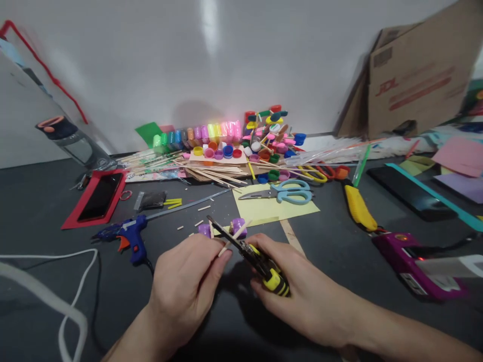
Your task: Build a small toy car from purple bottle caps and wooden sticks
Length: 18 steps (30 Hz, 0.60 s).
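Note:
My left hand (188, 281) is closed, its thumb and finger pinching a thin wooden stick (237, 233). In my right hand (298, 286) is a cutting tool (276, 282) with yellow-and-black grips. Its dark blade (222, 232) crosses the stick just past my left fingertips; I cannot tell whether the stick sits between two blades. Just beyond lie a purple pot (238, 226) and another purple piece (204, 230), partly hidden behind the hand and blade. Short cut stick pieces (204, 207) are scattered on the dark table.
Light-blue scissors (290, 192) lie on yellow paper (260, 211). A blue glue gun (134, 240) and phone (101, 196) are at left. Behind are wooden sticks (215, 173) and colourful pots (219, 153). A yellow cutter (360, 207) and purple device (418, 266) lie right.

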Tool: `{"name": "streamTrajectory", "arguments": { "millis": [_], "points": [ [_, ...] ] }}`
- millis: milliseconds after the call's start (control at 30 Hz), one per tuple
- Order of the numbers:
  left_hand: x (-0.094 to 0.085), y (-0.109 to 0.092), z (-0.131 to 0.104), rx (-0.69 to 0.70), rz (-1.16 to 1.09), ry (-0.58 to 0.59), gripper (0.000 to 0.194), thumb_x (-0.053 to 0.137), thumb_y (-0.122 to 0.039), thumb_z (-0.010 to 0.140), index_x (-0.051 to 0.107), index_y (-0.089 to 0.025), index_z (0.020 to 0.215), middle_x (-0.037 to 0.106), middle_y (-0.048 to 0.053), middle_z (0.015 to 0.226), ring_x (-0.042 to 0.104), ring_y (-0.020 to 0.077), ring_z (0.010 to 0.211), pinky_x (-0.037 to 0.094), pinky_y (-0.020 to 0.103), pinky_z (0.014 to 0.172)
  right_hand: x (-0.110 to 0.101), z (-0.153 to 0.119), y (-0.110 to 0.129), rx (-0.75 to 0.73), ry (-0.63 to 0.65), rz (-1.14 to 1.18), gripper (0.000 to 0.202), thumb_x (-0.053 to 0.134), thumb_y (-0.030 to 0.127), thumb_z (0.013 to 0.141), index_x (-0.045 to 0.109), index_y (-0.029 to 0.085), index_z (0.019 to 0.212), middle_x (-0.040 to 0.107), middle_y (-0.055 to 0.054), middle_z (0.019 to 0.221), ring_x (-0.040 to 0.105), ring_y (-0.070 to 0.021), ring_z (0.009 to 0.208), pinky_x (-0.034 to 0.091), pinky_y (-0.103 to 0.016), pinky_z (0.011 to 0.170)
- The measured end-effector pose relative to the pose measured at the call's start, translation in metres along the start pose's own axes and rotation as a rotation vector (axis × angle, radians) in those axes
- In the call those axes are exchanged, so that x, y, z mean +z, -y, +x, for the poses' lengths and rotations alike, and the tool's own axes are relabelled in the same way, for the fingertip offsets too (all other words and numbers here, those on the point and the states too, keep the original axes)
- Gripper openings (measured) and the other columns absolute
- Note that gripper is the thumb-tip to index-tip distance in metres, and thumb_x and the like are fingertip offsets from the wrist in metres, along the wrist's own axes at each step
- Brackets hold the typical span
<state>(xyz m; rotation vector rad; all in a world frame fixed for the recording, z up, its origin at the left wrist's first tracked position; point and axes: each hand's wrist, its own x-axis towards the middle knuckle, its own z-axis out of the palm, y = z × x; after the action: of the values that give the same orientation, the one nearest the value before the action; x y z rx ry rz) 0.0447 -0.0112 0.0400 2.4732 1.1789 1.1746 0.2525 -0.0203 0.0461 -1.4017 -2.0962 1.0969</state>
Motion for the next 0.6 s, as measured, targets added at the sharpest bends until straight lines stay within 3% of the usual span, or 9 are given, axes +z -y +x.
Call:
{"name": "streamTrajectory", "arguments": {
  "millis": [200, 400, 600],
  "points": [
    [-0.001, -0.003, 0.001, -0.008, 0.000, -0.014, 0.028, 0.045, -0.007, 0.095, 0.055, -0.019, 0.072, 0.058, -0.001, 0.061, 0.058, 0.0134, 0.058, 0.044, 0.025, 0.060, -0.002, 0.000, 0.002, 0.005, 0.058, -0.002, 0.026, 0.058, 0.029, 0.084, 0.057, 0.024, 0.109, 0.070, -0.007, 0.103, 0.066, -0.0254, 0.094, 0.052, -0.035, 0.075],
    [-0.001, -0.009, 0.004, -0.201, -0.143, 0.060, 0.032, 0.043, -0.012, 0.096, 0.051, -0.020, 0.066, 0.058, -0.002, 0.060, 0.055, 0.0108, 0.053, 0.042, 0.022, 0.053, -0.004, 0.001, 0.004, 0.014, 0.085, 0.014, 0.029, 0.060, 0.029, 0.084, 0.057, 0.023, 0.112, 0.069, -0.006, 0.103, 0.065, -0.0241, 0.093, 0.052, -0.034, 0.079],
    [-0.003, -0.011, -0.002, -0.395, -0.404, 0.106, 0.032, 0.044, -0.018, 0.098, 0.051, -0.021, 0.067, 0.050, -0.004, 0.057, 0.040, 0.0086, 0.047, 0.033, 0.022, 0.045, -0.006, 0.002, 0.008, -0.007, 0.111, 0.041, 0.027, 0.059, 0.025, 0.084, 0.055, 0.022, 0.110, 0.069, -0.005, 0.102, 0.064, -0.0228, 0.091, 0.051, -0.034, 0.079]
  ]
}}
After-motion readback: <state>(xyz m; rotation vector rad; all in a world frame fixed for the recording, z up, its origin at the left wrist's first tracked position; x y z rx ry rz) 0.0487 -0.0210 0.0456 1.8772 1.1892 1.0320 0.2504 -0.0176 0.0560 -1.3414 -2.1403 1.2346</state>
